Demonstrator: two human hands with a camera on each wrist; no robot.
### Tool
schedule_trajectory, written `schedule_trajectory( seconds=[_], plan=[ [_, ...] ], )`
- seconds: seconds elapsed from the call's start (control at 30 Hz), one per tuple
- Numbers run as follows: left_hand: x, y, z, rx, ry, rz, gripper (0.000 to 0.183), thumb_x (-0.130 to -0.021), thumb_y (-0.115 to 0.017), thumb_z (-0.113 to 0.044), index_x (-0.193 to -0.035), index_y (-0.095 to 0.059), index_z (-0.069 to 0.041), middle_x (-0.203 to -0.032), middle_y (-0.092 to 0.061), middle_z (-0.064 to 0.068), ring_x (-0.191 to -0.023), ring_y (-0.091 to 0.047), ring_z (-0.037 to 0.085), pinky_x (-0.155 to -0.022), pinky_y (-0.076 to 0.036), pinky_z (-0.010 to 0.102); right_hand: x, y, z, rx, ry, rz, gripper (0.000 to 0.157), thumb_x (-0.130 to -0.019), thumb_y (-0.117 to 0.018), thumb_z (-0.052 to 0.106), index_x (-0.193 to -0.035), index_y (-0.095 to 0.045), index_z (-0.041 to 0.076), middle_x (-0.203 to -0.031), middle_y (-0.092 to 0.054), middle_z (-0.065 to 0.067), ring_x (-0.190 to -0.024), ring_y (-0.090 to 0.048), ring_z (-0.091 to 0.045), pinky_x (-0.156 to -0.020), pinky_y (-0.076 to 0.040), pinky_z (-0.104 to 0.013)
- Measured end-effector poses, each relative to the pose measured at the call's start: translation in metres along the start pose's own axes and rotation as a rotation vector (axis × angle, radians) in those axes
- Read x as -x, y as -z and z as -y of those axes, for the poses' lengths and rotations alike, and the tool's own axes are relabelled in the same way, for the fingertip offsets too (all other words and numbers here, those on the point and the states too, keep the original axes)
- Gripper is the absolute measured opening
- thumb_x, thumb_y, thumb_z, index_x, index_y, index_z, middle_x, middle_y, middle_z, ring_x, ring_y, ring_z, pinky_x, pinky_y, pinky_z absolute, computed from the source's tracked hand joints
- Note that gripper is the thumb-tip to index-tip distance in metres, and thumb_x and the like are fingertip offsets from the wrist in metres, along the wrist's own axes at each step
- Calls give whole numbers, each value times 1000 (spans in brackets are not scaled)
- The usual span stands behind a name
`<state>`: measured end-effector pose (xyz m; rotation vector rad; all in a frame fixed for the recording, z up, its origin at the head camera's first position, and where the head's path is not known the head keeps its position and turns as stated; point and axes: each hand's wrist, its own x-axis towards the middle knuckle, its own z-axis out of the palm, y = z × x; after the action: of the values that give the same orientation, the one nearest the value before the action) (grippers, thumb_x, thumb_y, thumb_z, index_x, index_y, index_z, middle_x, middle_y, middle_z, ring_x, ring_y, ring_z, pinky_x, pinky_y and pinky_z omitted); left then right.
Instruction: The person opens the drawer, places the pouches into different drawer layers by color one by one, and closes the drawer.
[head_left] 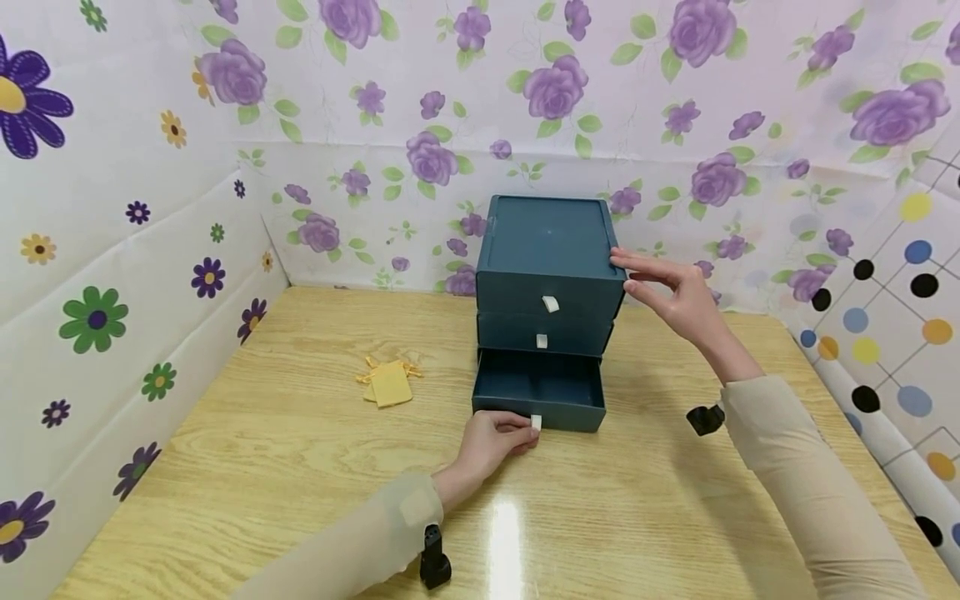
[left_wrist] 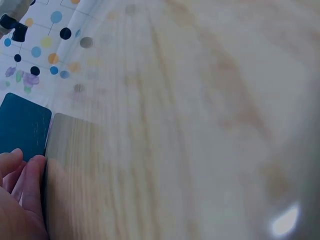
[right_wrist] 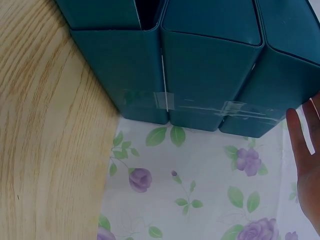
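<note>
A dark teal three-drawer box (head_left: 551, 237) stands on the table with its bottom drawer (head_left: 570, 414) pulled out; the drawer's inside shows bare. My left hand (head_left: 491, 442) pinches the white pull tab (head_left: 536, 422) on that drawer's front between thumb and fingers. In the left wrist view the left hand (left_wrist: 22, 200) lies against the teal drawer front (left_wrist: 25, 125). At the box's upper right edge, my right hand (head_left: 671, 296) rests its extended fingers on the top and side. The right wrist view shows this hand (right_wrist: 310, 145) at the box's side (right_wrist: 210, 75), where clear tape runs across the three stacked units.
Small yellow drawstring pouches (head_left: 390, 384) lie on the wooden table (head_left: 337, 467) left of the box. White tabs mark the two upper drawers, both closed. A floral cloth (head_left: 420, 108) hangs behind the box, with patterned cloths on both sides.
</note>
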<state>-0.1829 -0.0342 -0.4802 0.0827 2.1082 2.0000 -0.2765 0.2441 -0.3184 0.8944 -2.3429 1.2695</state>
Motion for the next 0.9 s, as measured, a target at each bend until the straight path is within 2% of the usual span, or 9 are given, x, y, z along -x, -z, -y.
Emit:
schedule_trajectory(
  seconds=[0.4,0.6,0.9],
  plan=[
    [8,0,2,73,19,16,24,-91,-70,-7,-111,-72,6,-103,-75,23,-90,-76,27,-79,-63,31,1,0,-2,12,6,-6,36,-97,-61,4,-133,-64,7,-143,-58,-15,-120,-58,9,-98,-48,-9],
    [10,-2,-3,112,70,-11,23,-90,-71,-8,-109,-73,5,-103,-75,22,-91,-76,26,-81,-62,31,1,1,-1,22,6,-14,36,-97,-61,5,-133,-64,7,-143,-58,-15,-119,-58,9,-99,-49,-13],
    [15,-8,-6,247,103,-79,24,-91,-68,-4,-111,-70,9,-105,-74,25,-86,-77,22,-83,-62,34,0,-1,-1,35,-19,-8,37,-97,-62,5,-133,-64,10,-143,-58,-12,-119,-57,10,-100,-48,-13]
  ],
)
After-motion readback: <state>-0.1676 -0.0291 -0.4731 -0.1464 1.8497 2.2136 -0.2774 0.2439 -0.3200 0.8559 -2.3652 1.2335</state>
